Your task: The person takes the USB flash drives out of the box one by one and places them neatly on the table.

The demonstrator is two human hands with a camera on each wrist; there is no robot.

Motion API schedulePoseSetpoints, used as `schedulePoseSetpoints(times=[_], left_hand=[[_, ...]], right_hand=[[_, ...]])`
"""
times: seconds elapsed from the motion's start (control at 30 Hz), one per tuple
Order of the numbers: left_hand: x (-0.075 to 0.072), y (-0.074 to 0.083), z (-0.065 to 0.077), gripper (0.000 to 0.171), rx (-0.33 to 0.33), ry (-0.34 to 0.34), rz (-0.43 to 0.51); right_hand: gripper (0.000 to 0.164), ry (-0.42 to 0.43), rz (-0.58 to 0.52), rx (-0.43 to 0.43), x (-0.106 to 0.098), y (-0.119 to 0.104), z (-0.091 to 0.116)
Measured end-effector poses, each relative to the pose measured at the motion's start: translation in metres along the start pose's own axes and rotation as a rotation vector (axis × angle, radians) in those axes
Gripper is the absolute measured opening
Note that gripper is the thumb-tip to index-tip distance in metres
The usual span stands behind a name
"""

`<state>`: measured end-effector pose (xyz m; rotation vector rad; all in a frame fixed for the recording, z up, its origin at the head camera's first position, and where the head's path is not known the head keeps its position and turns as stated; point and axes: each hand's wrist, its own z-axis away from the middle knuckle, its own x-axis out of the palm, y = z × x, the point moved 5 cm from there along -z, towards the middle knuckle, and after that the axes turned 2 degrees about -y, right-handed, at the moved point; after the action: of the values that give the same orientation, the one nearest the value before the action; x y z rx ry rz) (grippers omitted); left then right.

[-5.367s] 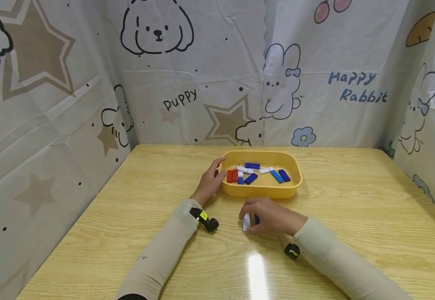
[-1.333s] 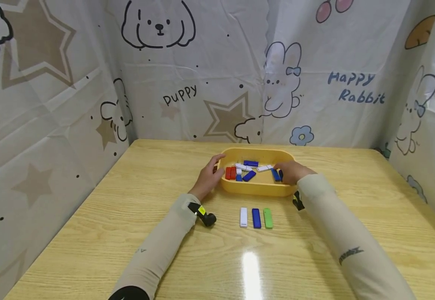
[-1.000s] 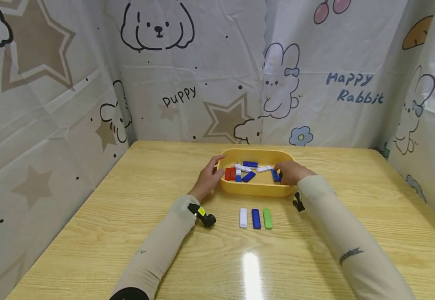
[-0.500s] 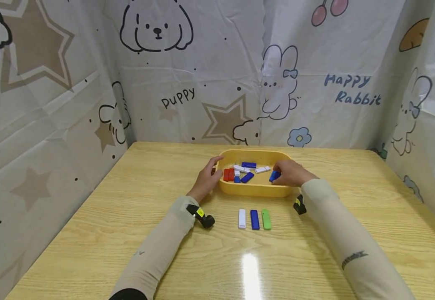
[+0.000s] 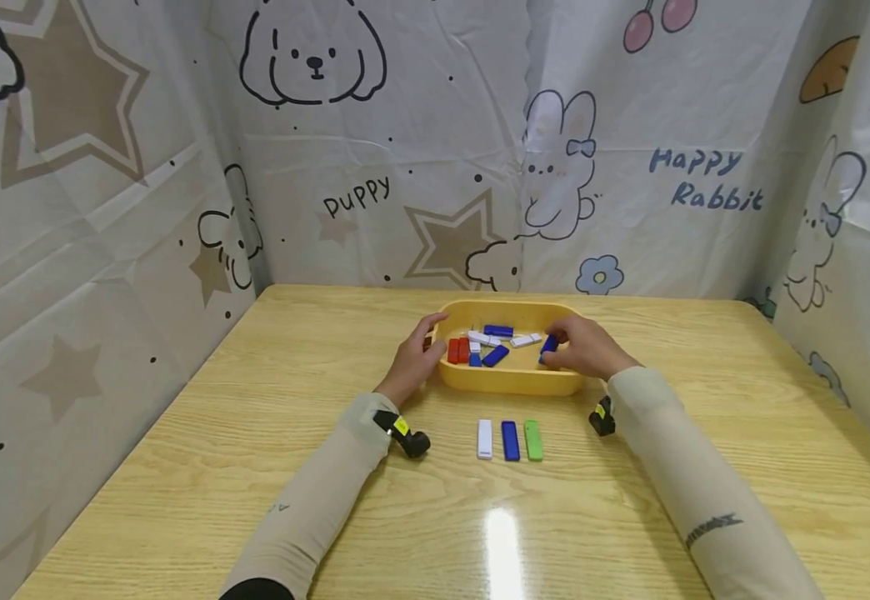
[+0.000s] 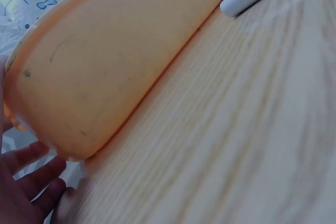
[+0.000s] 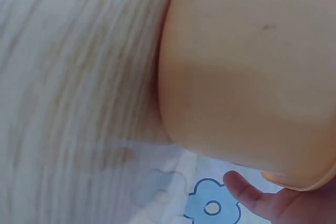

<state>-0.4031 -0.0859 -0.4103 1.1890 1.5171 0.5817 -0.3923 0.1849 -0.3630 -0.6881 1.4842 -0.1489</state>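
Note:
In the head view my left hand holds the left end of a yellow plastic tray, thumb and fingers at its rim. The left wrist view has that hand's fingers against the end wall. My right hand reaches over the tray's right end, pinching a small dark blue stick between thumb and finger. Its palm side is hidden. In front of the tray lie a white stick, a blue stick and a green stick, side by side and apart.
Inside the tray are two red sticks, white sticks and more blue sticks. A wooden table carries everything. Printed cloth hangs behind the table and along both sides.
My right hand has gone from the white stick on the table into the tray. Three sticks now show there in a row. The lighter blue stick at the tray's right is out of sight.

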Motion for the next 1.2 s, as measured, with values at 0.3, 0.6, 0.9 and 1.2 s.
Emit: schedulePoseSetpoints(times=[0.3,0.6,0.9,1.2], left_hand=[[0.0,-0.004,0.001,0.05,0.003,0.003,-0.006],[0.001,-0.002,0.0,0.048,0.008,0.007,-0.023],[0.0,-0.005,-0.001,0.048,-0.005,0.02,-0.012],[0.002,-0.004,-0.001,0.048,-0.008,0.005,-0.02]], right_hand=[[0.046,0.209,0.051,-0.11,-0.005,0.003,0.008],[0.038,0.363,0.107,-0.276,-0.02,-0.024,0.031],[0.031,0.208,0.13,-0.35,-0.021,-0.055,0.061],[0.023,-0.045,0.142,-0.336,-0.016,-0.073,0.078]])
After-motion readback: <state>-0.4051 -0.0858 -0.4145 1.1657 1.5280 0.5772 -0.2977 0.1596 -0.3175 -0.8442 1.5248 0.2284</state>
